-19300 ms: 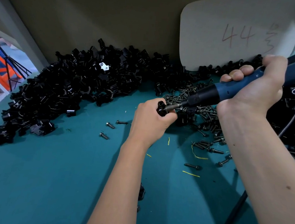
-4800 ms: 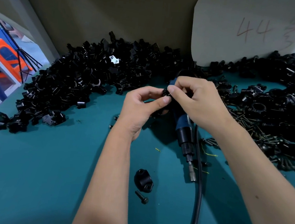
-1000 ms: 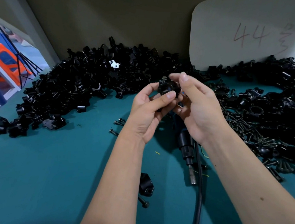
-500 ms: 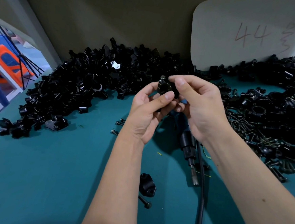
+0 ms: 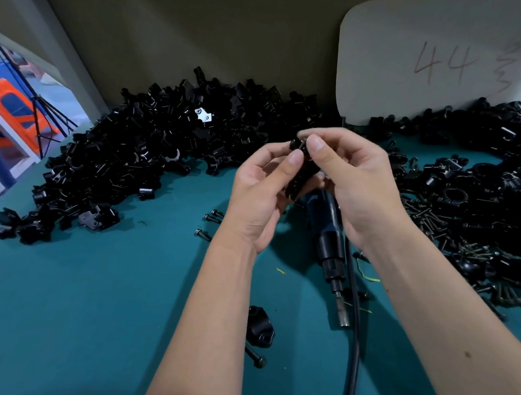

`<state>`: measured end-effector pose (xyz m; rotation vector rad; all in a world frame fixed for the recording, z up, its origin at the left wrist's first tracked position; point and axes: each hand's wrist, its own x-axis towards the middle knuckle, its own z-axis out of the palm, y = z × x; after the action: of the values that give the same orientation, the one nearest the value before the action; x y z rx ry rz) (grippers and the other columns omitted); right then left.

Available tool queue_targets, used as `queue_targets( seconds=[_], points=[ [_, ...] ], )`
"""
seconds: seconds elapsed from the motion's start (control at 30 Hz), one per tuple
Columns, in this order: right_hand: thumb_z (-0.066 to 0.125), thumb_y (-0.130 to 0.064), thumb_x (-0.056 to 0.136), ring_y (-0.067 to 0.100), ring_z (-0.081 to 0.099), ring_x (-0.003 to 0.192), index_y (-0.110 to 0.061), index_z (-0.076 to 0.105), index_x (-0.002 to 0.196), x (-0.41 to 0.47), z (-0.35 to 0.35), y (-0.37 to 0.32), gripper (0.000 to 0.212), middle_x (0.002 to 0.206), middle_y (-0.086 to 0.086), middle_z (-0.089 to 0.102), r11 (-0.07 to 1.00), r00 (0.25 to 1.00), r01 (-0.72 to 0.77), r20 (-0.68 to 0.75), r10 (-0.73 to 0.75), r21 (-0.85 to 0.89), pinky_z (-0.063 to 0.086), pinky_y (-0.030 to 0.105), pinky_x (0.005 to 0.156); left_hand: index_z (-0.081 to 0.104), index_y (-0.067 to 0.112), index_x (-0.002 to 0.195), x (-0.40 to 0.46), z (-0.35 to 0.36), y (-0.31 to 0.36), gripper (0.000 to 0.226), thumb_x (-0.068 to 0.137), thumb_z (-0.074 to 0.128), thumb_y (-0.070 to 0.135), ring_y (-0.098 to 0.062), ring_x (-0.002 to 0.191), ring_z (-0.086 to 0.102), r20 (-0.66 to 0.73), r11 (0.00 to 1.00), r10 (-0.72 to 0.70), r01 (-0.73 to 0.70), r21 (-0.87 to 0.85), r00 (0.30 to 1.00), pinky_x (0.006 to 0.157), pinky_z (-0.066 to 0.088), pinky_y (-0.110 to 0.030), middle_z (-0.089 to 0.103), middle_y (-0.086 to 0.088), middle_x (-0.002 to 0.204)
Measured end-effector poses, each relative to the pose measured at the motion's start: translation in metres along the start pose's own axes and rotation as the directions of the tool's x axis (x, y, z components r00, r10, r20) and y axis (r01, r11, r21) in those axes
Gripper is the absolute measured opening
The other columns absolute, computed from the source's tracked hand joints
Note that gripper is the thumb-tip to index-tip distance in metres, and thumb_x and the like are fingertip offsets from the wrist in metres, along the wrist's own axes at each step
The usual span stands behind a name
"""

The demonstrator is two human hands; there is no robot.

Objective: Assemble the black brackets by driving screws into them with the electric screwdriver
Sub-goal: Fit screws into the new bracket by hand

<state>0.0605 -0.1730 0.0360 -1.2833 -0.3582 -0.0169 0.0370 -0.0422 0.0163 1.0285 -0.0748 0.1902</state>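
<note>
Black bracket [image 5: 301, 172] held above table centre | left hand [image 5: 259, 197] grips it, thumb curled on top | right hand [image 5: 350, 185] pinches its upper end | electric screwdriver [image 5: 330, 243] lies on teal table [image 5: 88, 308] beneath hands | bracket piles [image 5: 137, 156] along back edge | loose bracket [image 5: 260, 326] and screw [image 5: 254, 356] near front.

I count two hands [image 5: 261, 194], one electric screwdriver [image 5: 328, 234], one single bracket [image 5: 261, 326] near me, three loose screws [image 5: 212, 218] (the piles I cannot count).
</note>
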Motion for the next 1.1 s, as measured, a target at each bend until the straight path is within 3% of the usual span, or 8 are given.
queue_targets(
  seconds=[0.07, 0.3, 0.47, 0.57, 0.67, 0.8, 0.97, 1.1],
  points=[
    [0.072, -0.012, 0.097, 0.029, 0.059, 0.089, -0.016, 0.078, 0.095, 0.000, 0.001, 0.000, 0.008, 0.093, 0.011, 0.071, 1.000, 1.000, 0.005, -0.013, -0.005, -0.024, 0.050, 0.046, 0.079, 0.065, 0.001, 0.110, 0.000, 0.000, 0.000, 0.031, 0.084, 0.073, 0.015, -0.032, 0.099, 0.071, -0.022, 0.999, 0.027, -0.026, 0.022, 0.999, 0.086, 0.061, -0.039, 0.064, -0.035, 0.120],
    [0.068, -0.009, 0.099, 0.016, 0.060, 0.084, -0.018, 0.076, 0.096, -0.002, 0.001, 0.000, 0.012, 0.087, -0.001, 0.069, 0.999, 0.998, 0.033, 0.046, -0.033, 0.001, 0.053, 0.030, 0.070, 0.065, 0.000, 0.104, -0.001, 0.001, 0.002, 0.029, 0.077, 0.074, 0.009, -0.037, 0.104, 0.066, -0.036, 0.999, 0.035, -0.034, 0.020, 0.999, 0.081, 0.063, -0.038, 0.061, -0.032, 0.116],
    [0.074, -0.009, 0.094, 0.025, 0.057, 0.083, -0.022, 0.066, 0.071, -0.004, 0.005, 0.003, 0.027, 0.080, 0.005, 0.065, 0.998, 0.999, -0.021, -0.025, 0.023, 0.053, 0.049, 0.038, 0.070, 0.071, 0.001, 0.097, -0.001, -0.002, -0.002, 0.022, 0.076, 0.076, 0.008, -0.029, 0.093, 0.070, -0.024, 0.997, 0.049, -0.047, 0.065, 0.998, 0.076, 0.062, -0.034, 0.066, -0.025, 0.106],
    [0.075, -0.012, 0.091, 0.026, 0.056, 0.078, -0.020, 0.054, 0.064, -0.004, 0.009, 0.004, 0.036, 0.073, 0.010, 0.059, 0.996, 0.996, -0.039, -0.081, 0.045, 0.077, 0.048, 0.037, 0.063, 0.077, 0.010, 0.087, 0.000, -0.002, -0.003, 0.014, 0.074, 0.078, 0.007, -0.024, 0.085, 0.071, -0.009, 0.993, 0.070, -0.069, 0.098, 0.998, 0.076, 0.064, -0.037, 0.071, -0.013, 0.091],
    [0.073, -0.015, 0.093, 0.024, 0.057, 0.076, -0.019, 0.056, 0.068, -0.003, 0.007, 0.006, 0.031, 0.067, 0.004, 0.061, 0.998, 0.995, -0.045, -0.092, 0.049, 0.049, 0.048, 0.033, 0.057, 0.076, 0.009, 0.088, 0.000, -0.001, -0.002, 0.014, 0.074, 0.078, 0.007, -0.022, 0.081, 0.072, -0.007, 0.990, 0.067, -0.066, 0.123, 0.998, 0.076, 0.064, -0.038, 0.070, -0.012, 0.090],
    [0.067, -0.015, 0.099, 0.017, 0.065, 0.085, -0.015, 0.071, 0.089, -0.004, 0.003, 0.004, 0.011, 0.089, 0.007, 0.067, 0.989, 0.996, -0.078, 0.048, 0.073, 0.123, 0.050, 0.028, 0.065, 0.071, 0.005, 0.092, 0.000, 0.002, 0.001, 0.020, 0.073, 0.077, 0.007, -0.024, 0.084, 0.070, -0.040, 0.998, 0.041, -0.039, 0.055, 0.998, 0.075, 0.064, -0.036, 0.066, -0.014, 0.092],
    [0.079, -0.023, 0.081, 0.011, 0.065, 0.068, -0.021, 0.064, 0.066, -0.002, 0.003, 0.000, 0.021, 0.071, -0.002, 0.067, 0.975, 0.991, -0.132, 0.022, 0.130, 0.177, 0.047, 0.022, 0.055, 0.066, -0.001, 0.097, -0.003, 0.006, 0.000, 0.025, 0.075, 0.074, 0.005, -0.025, 0.089, 0.071, -0.003, 0.997, 0.051, -0.051, 0.056, 0.999, 0.074, 0.062, -0.034, 0.064, -0.022, 0.103],
    [0.079, -0.022, 0.088, 0.011, 0.065, 0.070, -0.021, 0.066, 0.072, -0.001, 0.001, 0.002, 0.020, 0.074, -0.004, 0.067, 0.976, 0.992, -0.128, 0.017, 0.127, 0.178, 0.046, 0.022, 0.055, 0.070, 0.003, 0.093, -0.002, 0.008, -0.001, 0.020, 0.074, 0.075, 0.004, -0.022, 0.085, 0.071, -0.018, 0.997, 0.060, -0.059, 0.046, 0.998, 0.075, 0.063, -0.035, 0.065, -0.021, 0.100]
  ],
)
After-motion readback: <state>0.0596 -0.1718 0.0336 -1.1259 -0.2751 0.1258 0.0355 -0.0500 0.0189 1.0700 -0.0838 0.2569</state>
